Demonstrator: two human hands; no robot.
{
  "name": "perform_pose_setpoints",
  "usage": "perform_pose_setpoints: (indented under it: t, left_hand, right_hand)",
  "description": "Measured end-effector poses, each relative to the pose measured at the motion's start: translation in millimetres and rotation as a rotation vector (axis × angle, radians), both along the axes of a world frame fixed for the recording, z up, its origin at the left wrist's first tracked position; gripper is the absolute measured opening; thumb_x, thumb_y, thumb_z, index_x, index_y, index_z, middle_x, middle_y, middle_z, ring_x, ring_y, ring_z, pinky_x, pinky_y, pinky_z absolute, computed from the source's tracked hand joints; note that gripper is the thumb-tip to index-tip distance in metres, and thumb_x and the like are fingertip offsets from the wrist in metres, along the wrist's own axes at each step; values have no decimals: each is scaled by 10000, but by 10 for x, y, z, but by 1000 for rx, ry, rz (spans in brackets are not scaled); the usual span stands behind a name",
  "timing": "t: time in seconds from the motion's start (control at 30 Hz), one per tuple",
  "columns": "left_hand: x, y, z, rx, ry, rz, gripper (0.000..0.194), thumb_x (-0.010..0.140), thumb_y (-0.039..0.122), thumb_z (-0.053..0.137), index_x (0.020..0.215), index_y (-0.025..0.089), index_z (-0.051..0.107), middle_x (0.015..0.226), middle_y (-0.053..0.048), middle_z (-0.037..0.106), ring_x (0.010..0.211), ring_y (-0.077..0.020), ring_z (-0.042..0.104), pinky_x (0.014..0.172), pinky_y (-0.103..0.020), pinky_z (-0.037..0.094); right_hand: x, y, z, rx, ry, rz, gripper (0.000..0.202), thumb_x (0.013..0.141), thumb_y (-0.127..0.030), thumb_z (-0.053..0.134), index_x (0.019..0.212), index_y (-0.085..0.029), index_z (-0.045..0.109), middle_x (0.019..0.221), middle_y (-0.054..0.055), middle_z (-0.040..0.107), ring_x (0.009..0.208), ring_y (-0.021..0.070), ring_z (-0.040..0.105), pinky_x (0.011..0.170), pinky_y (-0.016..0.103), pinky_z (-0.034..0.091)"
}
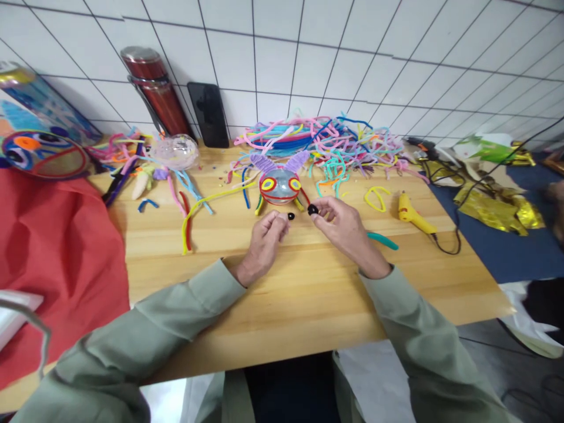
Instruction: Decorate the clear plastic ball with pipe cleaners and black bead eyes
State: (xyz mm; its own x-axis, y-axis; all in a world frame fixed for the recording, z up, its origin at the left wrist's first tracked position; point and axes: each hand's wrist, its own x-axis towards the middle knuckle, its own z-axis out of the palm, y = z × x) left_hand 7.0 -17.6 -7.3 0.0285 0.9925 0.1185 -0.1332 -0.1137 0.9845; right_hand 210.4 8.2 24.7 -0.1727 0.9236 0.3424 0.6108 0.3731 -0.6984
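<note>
My left hand pinches a small black ball-like piece between thumb and fingertips. A second, slightly larger black round piece is pinched in my right hand. Both hands hover close together over the table's middle. Just beyond them stands a craft creature with a clear rounded body, a red pipe-cleaner outline, yellow-and-red ringed eyes and purple ears. Short yellow-green legs show beneath it. Beside my right wrist lies a teal strip.
A pipe-cleaner heap spreads along the wall. A yellow glue gun with a black cord lies right. A red thermos, a phone and a clear ball stand at the back left. Red cloth covers the left side.
</note>
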Motion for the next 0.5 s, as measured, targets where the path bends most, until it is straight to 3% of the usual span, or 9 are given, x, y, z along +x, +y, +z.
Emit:
perform_pose_setpoints:
  t: [0.17,0.3,0.5]
  left_hand:
    - [-126,200,-63,141,213,102,222,993,305,596,793,209,598,736,18,576,686,-137,500,671,-270,425]
    - [-166,261,-171,275,452,39,47,951,198,627,930,205,668,829,-4,672,704,-143,563,675,-273,452]
    - [-162,233,-221,430,623,-26,110,950,141,623,1005,207,693,871,-26,701,761,-165,613,736,-299,490]
  right_hand:
    - [66,-88,-220,-56,-65,54,251,886,-168,687,1118,-233,755,926,36,772,828,209,707,777,353,544]
    - [62,-54,-305,-23,-109,86,250,885,-115,690,1106,-215,749,971,54,770,872,212,709,826,353,552]
    - [63,-50,-380,-3,-66,127,264,886,-77,673,1084,-230,759,997,51,787,873,200,716,824,339,569]
